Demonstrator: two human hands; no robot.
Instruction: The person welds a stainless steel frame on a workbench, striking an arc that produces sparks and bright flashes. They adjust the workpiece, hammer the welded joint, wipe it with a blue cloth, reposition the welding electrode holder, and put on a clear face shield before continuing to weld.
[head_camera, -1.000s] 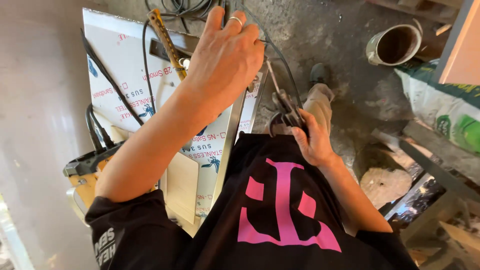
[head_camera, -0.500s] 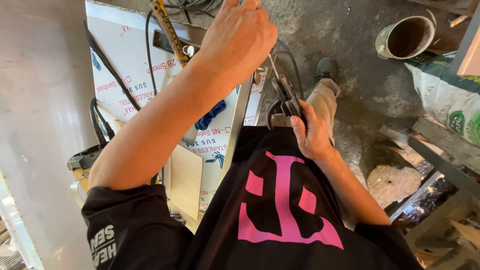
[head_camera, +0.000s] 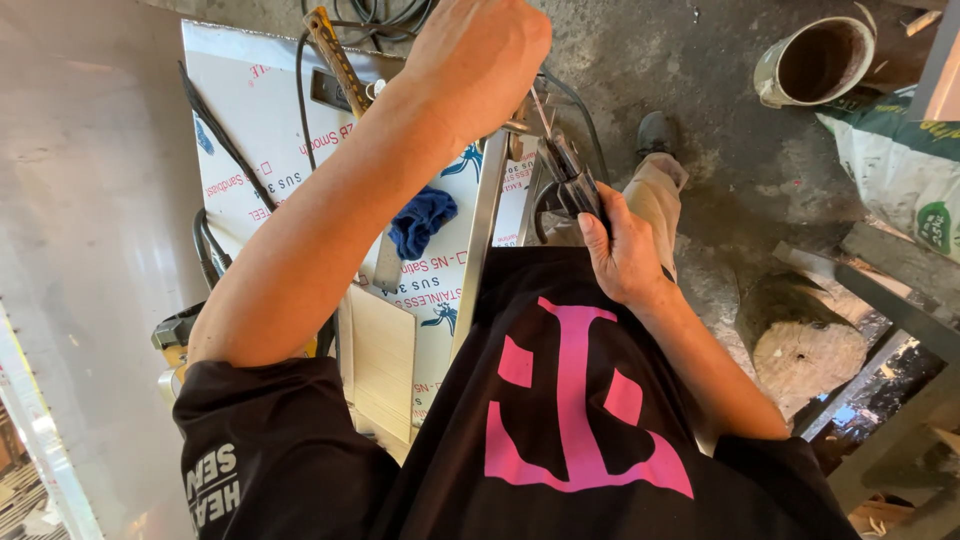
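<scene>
Rough grey concrete floor (head_camera: 700, 90) fills the background, with a film-covered steel sheet (head_camera: 270, 130) laid over it. Fingers of the right hand (head_camera: 622, 250) are wrapped tight around the dark handle of a torch-like tool (head_camera: 570, 180), whose thin tip points toward twelve o'clock, just beside the sheet's upright metal edge (head_camera: 485, 240). At eleven o'clock from it the left hand (head_camera: 480, 55) is curled into a fist with its back to the camera; whether it pinches anything, I cannot tell. Below the left forearm, at seven o'clock from the fist, a blue rag (head_camera: 420, 220) lies on the sheet. Black cables (head_camera: 215, 140) cross the sheet; a rusty bucket (head_camera: 815, 62) stands at two o'clock
</scene>
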